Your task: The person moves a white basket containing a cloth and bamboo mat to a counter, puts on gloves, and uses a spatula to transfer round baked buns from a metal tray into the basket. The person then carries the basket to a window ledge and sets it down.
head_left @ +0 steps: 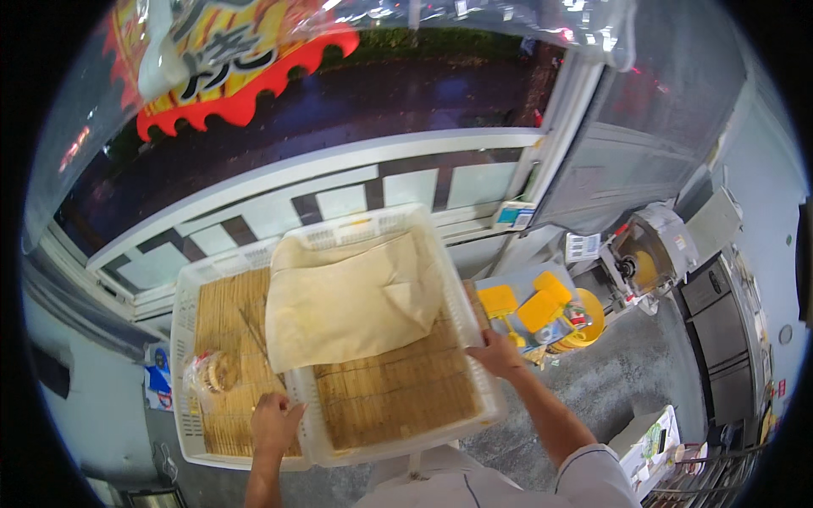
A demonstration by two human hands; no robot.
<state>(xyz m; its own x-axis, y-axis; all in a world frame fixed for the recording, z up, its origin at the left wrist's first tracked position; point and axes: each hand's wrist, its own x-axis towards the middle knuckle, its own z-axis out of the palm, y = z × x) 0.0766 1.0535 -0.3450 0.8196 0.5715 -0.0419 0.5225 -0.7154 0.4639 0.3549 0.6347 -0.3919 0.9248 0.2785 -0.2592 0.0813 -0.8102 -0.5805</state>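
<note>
Bends the fingers of the right hand [498,354] over the outer rim of a white, rectangular plastic crate with slotted walls [406,444], closed on it, probably for steadying this side. Sets the left hand [275,419] low, near the seam with a second, white slotted plastic crate [180,372] just beside at the left, with fingers half curled and thumb near forefinger; cannot tell whether pinching the edge or only touching.

Further in, across the far part of the right crate: a cream-coloured, folded soft cloth [347,296], lapping over the seam, perhaps for covering. Under it, a brown mat of thin bamboo strips [398,402], likely for keeping goods off hard plastic. In the left crate, another brown bamboo mat [229,309], with a clear plastic bag of round, light-brown pieces [216,371], seemingly bagged to stay clean.

Beyond the right rim, lower: flat yellow pieces [538,311] on a grey desk [500,277], near a round yellow bucket [597,317].
</note>
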